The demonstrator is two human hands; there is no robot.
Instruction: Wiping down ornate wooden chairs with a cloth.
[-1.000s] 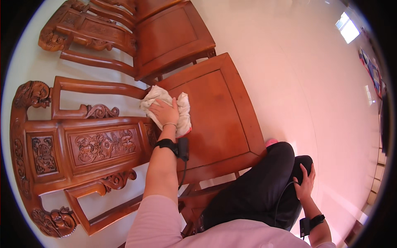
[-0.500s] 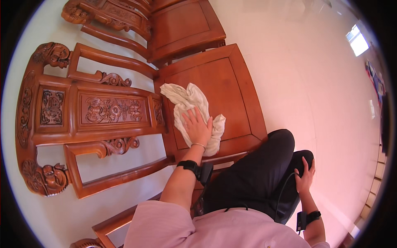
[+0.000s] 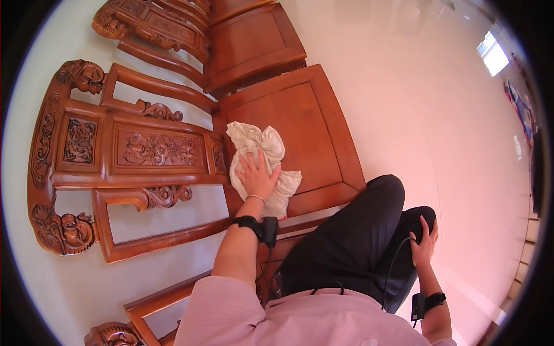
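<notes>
A cream cloth lies crumpled on the brown wooden chair seat, close to the carved backrest. My left hand presses flat on it with the fingers spread, the palm covering the cloth's middle. At the cloth's near end a small reddish spot shows. My right hand lies over my bent knee in black trousers, fingers stretched out and nothing in them.
The carved backrest with open gaps stands left of the seat, by a pale wall. A matching chair seat adjoins on the far side, and more carved wood is at the near left. Pale glossy floor spreads to the right.
My left hand and the cloth under it have shifted left across the seat, nearer to the backrest. The view has moved slightly. My right hand stays on the knee.
</notes>
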